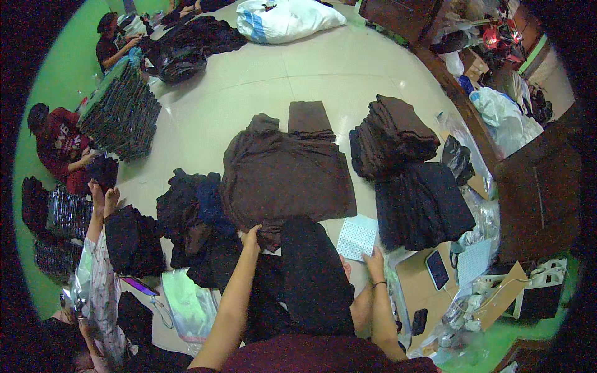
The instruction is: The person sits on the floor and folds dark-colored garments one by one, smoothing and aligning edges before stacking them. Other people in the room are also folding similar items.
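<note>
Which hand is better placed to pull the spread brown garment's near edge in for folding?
Probably the left hand: it already grips the brown garment at its near edge, while the right hand rests by the dotted sheet.

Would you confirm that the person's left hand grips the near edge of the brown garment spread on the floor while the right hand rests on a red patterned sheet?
Not quite: in the head view the sheet under the right hand is pale blue with dots, not red. The left hand does grip the brown garment at its near edge.
</note>
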A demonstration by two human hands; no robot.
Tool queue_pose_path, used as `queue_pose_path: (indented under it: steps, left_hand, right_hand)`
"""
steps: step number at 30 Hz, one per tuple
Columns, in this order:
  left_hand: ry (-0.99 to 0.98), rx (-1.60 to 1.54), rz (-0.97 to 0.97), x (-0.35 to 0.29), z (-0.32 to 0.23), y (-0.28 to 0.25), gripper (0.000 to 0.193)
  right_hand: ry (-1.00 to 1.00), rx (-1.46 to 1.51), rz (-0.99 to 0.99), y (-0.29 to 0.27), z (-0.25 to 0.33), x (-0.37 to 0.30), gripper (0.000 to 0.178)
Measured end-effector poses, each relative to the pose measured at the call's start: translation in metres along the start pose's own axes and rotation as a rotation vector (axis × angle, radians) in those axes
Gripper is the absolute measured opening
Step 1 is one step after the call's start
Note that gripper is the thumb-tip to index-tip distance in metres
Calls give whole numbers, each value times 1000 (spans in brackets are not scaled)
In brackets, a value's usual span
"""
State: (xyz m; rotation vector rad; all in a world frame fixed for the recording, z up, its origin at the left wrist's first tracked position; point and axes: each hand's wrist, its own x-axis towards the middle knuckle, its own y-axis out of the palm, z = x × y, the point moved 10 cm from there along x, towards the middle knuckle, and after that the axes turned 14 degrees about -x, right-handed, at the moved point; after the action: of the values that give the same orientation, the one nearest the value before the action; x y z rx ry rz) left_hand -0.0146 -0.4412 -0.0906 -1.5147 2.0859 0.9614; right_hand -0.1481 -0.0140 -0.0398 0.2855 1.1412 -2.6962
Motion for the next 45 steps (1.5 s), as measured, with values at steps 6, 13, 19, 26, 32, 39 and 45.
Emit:
queue_pose_path:
  steps: [6, 13, 19, 26, 32, 39, 45]
  left_hand:
    - [139, -122, 96, 1, -6, 4, 51]
    - [63, -194, 115, 8, 1, 2, 41]
    - [-419, -303, 343, -11, 26, 34, 31]
    - [-247, -218, 337, 16, 27, 28, 44]
    - [-50, -139, 200, 56, 25, 11, 61]
    - [-301, -292, 279, 69, 21, 58, 32]
    - [-361, -342, 508, 63, 17, 88, 23]
  right_hand:
    - [-64, -78, 77, -66, 13, -27, 29]
    - [363, 102, 279, -148, -106, -112, 24]
    - [406, -888, -16, -194, -152, -159, 36]
    - [424, -471, 135, -159, -158, -164, 60]
    - [259, -544, 117, -171, -167, -184, 53]
    - [222, -182, 156, -167, -149, -200, 46]
    - [203, -175, 20, -200, -93, -227, 36]
